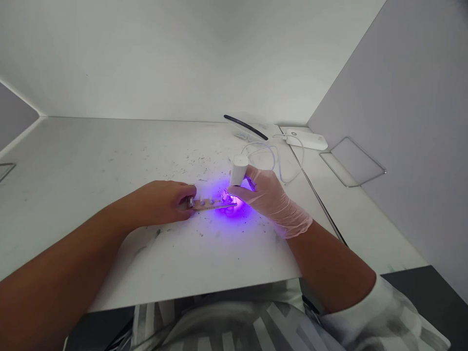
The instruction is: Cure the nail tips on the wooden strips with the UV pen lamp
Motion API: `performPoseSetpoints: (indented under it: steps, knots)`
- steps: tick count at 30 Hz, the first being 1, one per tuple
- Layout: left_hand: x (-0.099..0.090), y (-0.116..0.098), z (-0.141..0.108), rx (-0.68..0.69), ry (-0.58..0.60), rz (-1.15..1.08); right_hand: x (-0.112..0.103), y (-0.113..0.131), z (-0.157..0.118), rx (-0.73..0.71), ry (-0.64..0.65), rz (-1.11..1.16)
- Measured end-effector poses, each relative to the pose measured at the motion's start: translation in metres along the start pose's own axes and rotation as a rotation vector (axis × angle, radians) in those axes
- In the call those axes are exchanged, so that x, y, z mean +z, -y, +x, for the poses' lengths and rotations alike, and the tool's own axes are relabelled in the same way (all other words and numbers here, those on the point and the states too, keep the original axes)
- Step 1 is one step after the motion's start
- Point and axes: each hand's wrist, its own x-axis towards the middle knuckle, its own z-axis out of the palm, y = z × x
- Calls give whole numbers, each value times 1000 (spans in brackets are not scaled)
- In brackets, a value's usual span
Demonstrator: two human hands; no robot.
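Note:
My bare left hand pinches the left end of a thin flat strip, which carries a row of small clear upright pieces. My right hand, in a thin translucent glove, grips a small white UV lamp with a cable at its top. The lamp points down over the strip's right end and throws bright violet light on it and on the table below. Glare hides the exact shape of the pieces under the lamp.
A white power bank lies at the back right, joined to the white cable. Left of it is a dark curved file. Dark specks dot the white table. A wire frame stands by the right wall.

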Motion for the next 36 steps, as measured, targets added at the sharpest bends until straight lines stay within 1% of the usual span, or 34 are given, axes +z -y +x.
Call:
performPoseSetpoints:
  steps: [5, 17, 25, 32, 36]
  knots:
    - [0, -1, 0, 5, -16, -12, 1, -1, 0, 4, -6, -7]
    - [0, 1, 0, 6, -5, -8, 0, -1, 0, 0, 5, 4]
    - [-2, -3, 0, -12, 3, -3, 1, -2, 0, -2, -4, -5]
    - [1, 1, 1, 0, -7, -8, 0, 0, 1, 10, 1, -1]
    - [0, 0, 1, 3, -6, 1, -1, 1, 0, 8, 4, 1]
